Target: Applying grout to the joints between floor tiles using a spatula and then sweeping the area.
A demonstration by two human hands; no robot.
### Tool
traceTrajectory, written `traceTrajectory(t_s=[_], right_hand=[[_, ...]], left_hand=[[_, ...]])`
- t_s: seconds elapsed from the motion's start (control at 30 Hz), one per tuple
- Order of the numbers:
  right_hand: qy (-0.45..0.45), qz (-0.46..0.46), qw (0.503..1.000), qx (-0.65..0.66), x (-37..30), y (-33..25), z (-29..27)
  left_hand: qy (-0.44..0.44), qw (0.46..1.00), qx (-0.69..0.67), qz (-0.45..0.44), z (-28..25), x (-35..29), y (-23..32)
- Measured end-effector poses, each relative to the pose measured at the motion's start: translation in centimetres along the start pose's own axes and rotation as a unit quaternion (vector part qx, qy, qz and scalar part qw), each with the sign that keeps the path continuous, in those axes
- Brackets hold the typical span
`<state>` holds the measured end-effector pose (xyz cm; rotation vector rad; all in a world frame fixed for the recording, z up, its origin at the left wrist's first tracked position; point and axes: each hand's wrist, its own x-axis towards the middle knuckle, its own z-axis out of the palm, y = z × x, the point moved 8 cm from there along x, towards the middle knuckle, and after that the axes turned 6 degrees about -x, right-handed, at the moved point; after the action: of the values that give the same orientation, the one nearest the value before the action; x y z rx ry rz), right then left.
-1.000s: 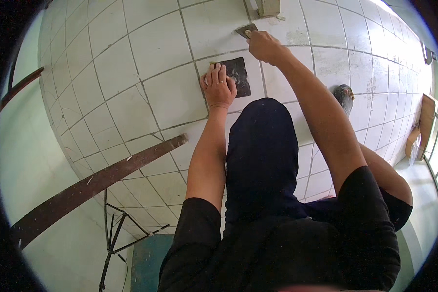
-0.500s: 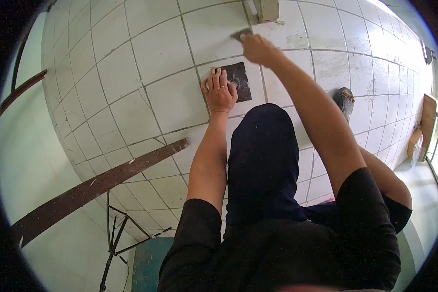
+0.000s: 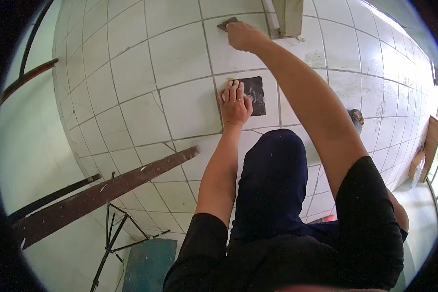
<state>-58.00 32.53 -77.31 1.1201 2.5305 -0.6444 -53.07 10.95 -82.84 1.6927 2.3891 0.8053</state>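
My left hand (image 3: 235,106) lies on the left part of a dark square plate or sheet (image 3: 257,100) on the white tiled floor (image 3: 187,104). Its fingers are stretched out and point away from me. Something small and pale shows around the fingertips, too covered to name. Farther out, my right hand (image 3: 245,37) is closed around a small flat grey scraper (image 3: 227,23). The scraper's blade is down at a white tile, left of a pale post, and the fingers hide its handle.
The pale post (image 3: 291,19) stands on the floor at the far side. A brown wooden beam (image 3: 107,190) reaches in from the left, above a black tripod (image 3: 114,238). My bent knee (image 3: 277,151) is close to the dark square. Wooden boards (image 3: 430,136) lean at the right.
My right hand has swept the scraper left over the tiles, away from the dark square. My left hand stays on the square. The whole view has shifted slightly.
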Motion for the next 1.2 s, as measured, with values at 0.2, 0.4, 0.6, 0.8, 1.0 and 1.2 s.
traceTrajectory(t_s=[0.2,0.4,0.6,0.8,1.0,1.2], right_hand=[[-0.025,-0.073,0.997,-0.003,-5.2,-1.8,6.0],[-0.050,-0.010,0.999,0.017,2.6,0.3,-0.2],[0.026,-0.109,0.987,-0.113,-1.7,2.0,3.6],[-0.096,-0.124,0.983,-0.100,-11.1,0.9,7.9],[-0.031,-0.149,0.984,-0.094,-6.4,-2.8,5.6],[-0.051,-0.150,0.986,-0.057,-13.6,-0.9,7.0]], left_hand=[[-0.011,1.000,0.016,-0.011,-0.8,-1.4,-1.7],[-0.009,1.000,-0.015,0.006,0.4,0.3,1.0],[-0.009,0.999,-0.033,-0.003,0.5,0.1,0.9],[-0.016,0.999,0.029,-0.003,-0.5,-0.8,-0.8],[-0.056,0.998,0.014,-0.017,1.3,-0.2,0.1],[-0.005,1.000,0.010,-0.019,-0.4,-1.7,-1.6]])
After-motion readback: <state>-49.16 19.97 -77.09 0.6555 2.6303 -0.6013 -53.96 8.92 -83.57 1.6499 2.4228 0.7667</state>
